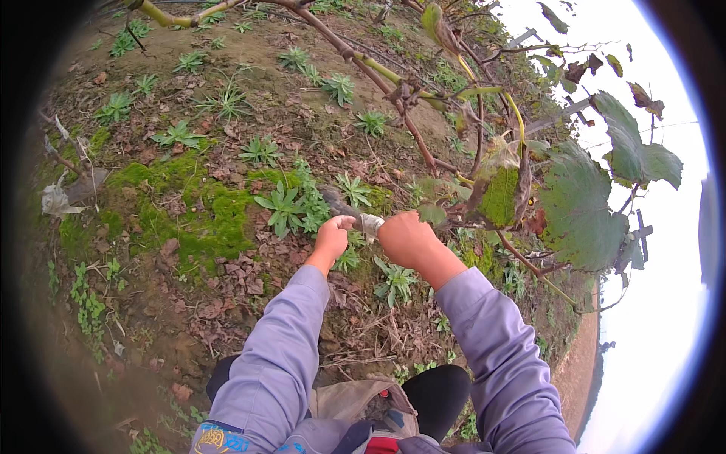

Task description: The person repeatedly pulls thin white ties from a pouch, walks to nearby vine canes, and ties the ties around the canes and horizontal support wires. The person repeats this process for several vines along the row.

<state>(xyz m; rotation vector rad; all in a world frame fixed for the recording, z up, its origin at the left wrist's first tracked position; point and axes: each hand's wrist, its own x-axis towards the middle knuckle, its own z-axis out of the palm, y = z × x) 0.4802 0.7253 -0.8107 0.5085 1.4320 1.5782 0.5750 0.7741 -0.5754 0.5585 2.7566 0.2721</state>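
A grapevine trunk (334, 200) rises from the soil at the centre, with a whitish strip of wrapping (371, 225) around its stem. My left hand (333, 237) is at the stem just left of the wrapping, its index finger and thumb against the bark. On the other side, my right hand (411, 241) is closed around the stem at the wrapping's right end, its knuckles upward. The fingers' undersides are hidden. A green and brown vine leaf (500, 196) hangs just right of my right hand.
Vine canes (417, 133) cross above and right of my hands. Large leaves (578, 204) hang at the right, near a trellis post (558, 116). Moss (212, 213), dry leaves and small weeds cover the ground. An open cloth bag (351, 397) lies at my waist, between my knees.
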